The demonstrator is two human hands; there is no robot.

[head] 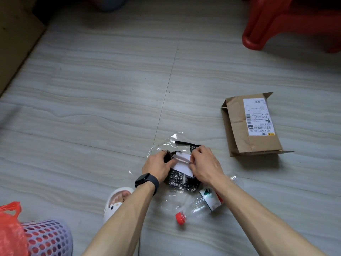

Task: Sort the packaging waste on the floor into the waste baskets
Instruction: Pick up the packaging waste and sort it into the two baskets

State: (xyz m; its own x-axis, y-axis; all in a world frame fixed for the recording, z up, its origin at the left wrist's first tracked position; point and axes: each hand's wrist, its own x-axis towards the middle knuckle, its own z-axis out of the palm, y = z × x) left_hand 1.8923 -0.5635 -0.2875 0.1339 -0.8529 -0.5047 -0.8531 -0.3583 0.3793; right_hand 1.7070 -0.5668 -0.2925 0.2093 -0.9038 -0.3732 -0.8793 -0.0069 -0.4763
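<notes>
Both hands pinch black mailer bag (181,179): left grip (158,166) on its edge, right grip (203,166) on white label (182,163). Advice: peel label slowly, left bracing. Basket (47,239) waits behind left grip.

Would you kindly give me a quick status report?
Both hands, left and right, gripping black bag. Bottle, box on floor. Basket near left.

A red plastic stool (287,24) stands far right on the grey tiled floor (92,89), a brown board (16,43) far left
</notes>
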